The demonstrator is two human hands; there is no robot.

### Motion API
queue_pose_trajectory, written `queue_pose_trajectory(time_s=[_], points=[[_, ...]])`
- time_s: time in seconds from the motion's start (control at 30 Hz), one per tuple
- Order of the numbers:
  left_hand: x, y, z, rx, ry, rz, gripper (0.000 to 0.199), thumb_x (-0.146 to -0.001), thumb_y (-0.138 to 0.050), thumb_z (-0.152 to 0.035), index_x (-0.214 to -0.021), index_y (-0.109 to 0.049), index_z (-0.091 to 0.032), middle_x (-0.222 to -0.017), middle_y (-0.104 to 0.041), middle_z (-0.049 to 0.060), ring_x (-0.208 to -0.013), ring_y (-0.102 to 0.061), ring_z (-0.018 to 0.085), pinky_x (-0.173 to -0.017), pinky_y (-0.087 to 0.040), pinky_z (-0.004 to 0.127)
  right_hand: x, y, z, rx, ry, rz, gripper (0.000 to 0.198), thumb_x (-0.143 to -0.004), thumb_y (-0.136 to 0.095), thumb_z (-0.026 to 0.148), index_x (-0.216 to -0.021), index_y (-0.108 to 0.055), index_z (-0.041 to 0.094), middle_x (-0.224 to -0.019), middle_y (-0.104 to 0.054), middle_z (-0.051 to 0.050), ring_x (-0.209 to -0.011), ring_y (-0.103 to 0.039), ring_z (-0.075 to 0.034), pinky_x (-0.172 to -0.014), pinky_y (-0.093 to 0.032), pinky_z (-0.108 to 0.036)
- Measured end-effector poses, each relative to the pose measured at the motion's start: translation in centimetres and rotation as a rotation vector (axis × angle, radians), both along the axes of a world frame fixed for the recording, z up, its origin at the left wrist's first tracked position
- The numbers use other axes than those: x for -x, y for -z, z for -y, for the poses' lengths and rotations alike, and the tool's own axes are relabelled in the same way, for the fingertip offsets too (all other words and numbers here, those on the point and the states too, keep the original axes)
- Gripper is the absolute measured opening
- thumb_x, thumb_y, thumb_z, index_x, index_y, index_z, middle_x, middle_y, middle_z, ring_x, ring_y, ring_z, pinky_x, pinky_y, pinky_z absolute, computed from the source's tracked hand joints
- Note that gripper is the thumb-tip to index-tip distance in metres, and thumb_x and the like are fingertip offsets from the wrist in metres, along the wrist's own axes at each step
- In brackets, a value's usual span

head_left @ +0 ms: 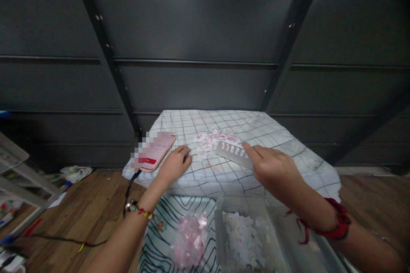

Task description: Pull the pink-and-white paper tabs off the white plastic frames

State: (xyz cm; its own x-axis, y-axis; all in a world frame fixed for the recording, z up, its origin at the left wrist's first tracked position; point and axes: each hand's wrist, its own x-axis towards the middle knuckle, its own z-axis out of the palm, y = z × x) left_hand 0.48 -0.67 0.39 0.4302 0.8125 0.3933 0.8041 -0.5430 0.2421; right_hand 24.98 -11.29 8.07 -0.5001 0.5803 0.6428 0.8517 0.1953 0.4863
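Observation:
My right hand (273, 166) grips one end of a translucent plastic strip with a row of small compartments (232, 153), tilted over the table. Small whitish bits show in its slots. Just beyond the strip lies a loose pile of small pink and white pieces (214, 137) on the checked white cloth (256, 123). My left hand (176, 164) rests on the cloth left of the pile, fingers curled, with something small and dark between thumb and fingers that I cannot make out.
A phone (156, 152) with a cable lies at the table's left. In front stand a wavy-striped tray (153, 230) with clear pinkish pieces (190, 239) and a clear plastic box (219, 239) holding white scraps (243, 239). A dark panelled wall (195, 21) rises behind.

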Motion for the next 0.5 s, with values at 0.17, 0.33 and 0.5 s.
queue_pose_trajectory(time_s=[0.17,0.33,0.5], points=[[0.1,0.1,0.0,0.012,-0.001,0.013,0.03,-0.083,-0.042,-0.023,-0.106,-0.058,-0.012,-0.114,-0.058,0.012,-0.107,-0.053,0.022,-0.096,-0.041,0.034,0.7,0.0,0.7,0.052,0.027,0.011,0.033,-0.069,-0.04,-0.002,-0.09,-0.062,0.009,-0.059,-0.059,-0.004,-0.047,-0.05,-0.012,-0.047,-0.034,-0.025],[0.1,-0.2,0.1,0.028,0.01,0.04,0.03,-0.083,-0.042,-0.022,-0.105,-0.059,-0.011,-0.112,-0.059,0.012,-0.106,-0.054,0.022,-0.095,-0.041,0.033,2.8,-0.5,2.0,0.138,-0.091,-0.036,0.035,-0.067,-0.037,-0.004,-0.088,-0.062,0.01,-0.055,-0.058,-0.002,-0.047,-0.05,-0.01,-0.047,-0.036,-0.023],[0.2,-0.3,0.2,0.042,0.005,0.045,0.029,-0.082,-0.042,-0.02,-0.104,-0.059,-0.011,-0.111,-0.059,0.012,-0.105,-0.054,0.022,-0.095,-0.041,0.035,3.8,-0.7,2.8,0.189,-0.276,-0.098,0.034,-0.071,-0.035,-0.001,-0.093,-0.058,0.011,-0.058,-0.059,-0.001,-0.049,-0.049,-0.01,-0.048,-0.038,-0.021]])
